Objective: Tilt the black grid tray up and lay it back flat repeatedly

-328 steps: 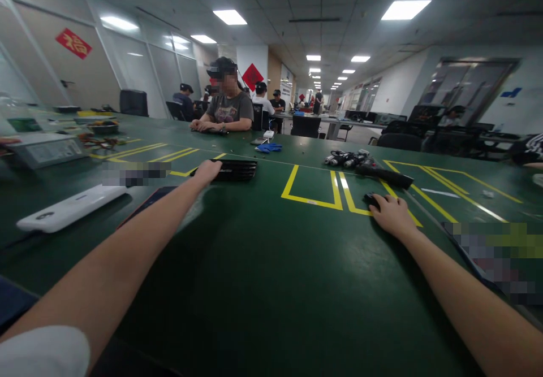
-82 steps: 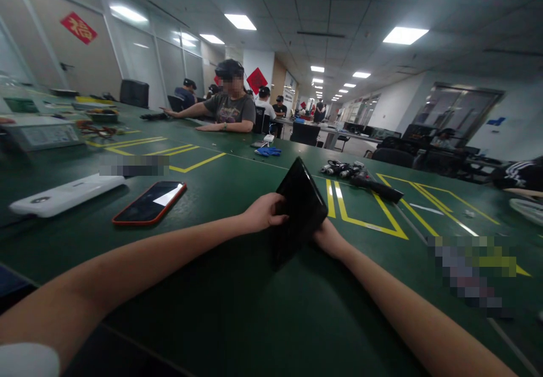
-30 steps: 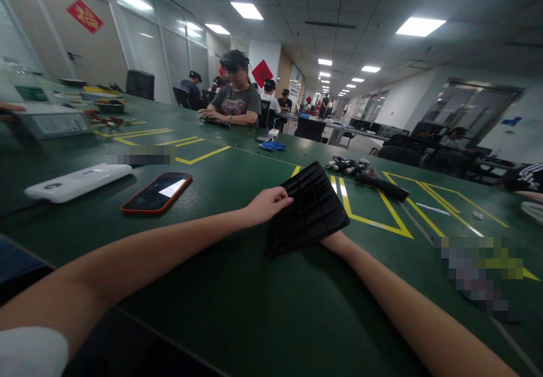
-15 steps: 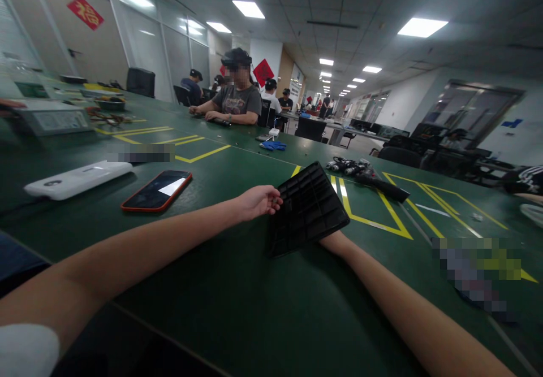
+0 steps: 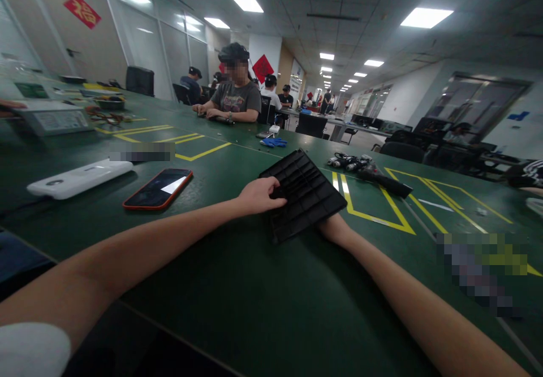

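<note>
A black ribbed plastic panel (image 5: 306, 191) is tilted a little above the green table (image 5: 237, 286), near its middle. My left hand (image 5: 257, 195) grips the panel's left edge, fingers curled onto its ribbed face. My right hand (image 5: 334, 230) is under the panel's near right corner and holds it from below; its fingers are hidden behind the panel.
A red-cased phone (image 5: 158, 188) and a white device (image 5: 78, 178) lie at the left. Black tools and cables (image 5: 368, 170) sit beyond yellow floor-tape marks (image 5: 373, 207). Blue gloves (image 5: 274, 142) lie farther back. A person (image 5: 234, 91) works across the table.
The panel has tipped flatter and shifted slightly left and away. My left hand, loose half a second ago, has closed on its left edge again.
</note>
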A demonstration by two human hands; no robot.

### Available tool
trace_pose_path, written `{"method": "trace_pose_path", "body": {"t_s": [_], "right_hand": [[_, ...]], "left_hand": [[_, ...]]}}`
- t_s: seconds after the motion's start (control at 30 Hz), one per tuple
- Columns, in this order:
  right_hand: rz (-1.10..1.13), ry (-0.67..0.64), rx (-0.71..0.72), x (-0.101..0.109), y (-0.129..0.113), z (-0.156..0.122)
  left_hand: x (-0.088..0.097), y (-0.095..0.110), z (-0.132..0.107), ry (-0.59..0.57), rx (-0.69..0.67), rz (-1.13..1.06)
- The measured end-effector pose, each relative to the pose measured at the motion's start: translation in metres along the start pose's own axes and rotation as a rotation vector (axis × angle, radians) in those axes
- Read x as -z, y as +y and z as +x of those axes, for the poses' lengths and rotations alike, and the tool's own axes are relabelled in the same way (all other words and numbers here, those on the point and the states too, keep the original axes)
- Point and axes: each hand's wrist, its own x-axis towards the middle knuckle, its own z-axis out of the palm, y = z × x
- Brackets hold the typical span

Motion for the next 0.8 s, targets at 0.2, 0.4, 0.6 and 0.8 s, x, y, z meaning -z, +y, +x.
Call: {"method": "trace_pose_path", "body": {"t_s": [0.2,0.4,0.6,0.8], "right_hand": [[-0.529,0.003,-0.495,0.062,0.045,-0.006],[-0.685,-0.095,-0.771,0.081,0.086,-0.024],[-0.766,0.056,-0.574,0.067,0.048,-0.014],[-0.423,-0.23,-0.256,0.023,-0.015,-0.004]], "left_hand": [[0.02,-0.065,0.045,0.123,0.417,0.295],[0.039,-0.119,0.069,0.145,0.648,0.4],[0.017,-0.086,0.062,0.284,0.335,0.324],[-0.031,-0.037,0.04,-0.129,-0.146,0.162]]}}
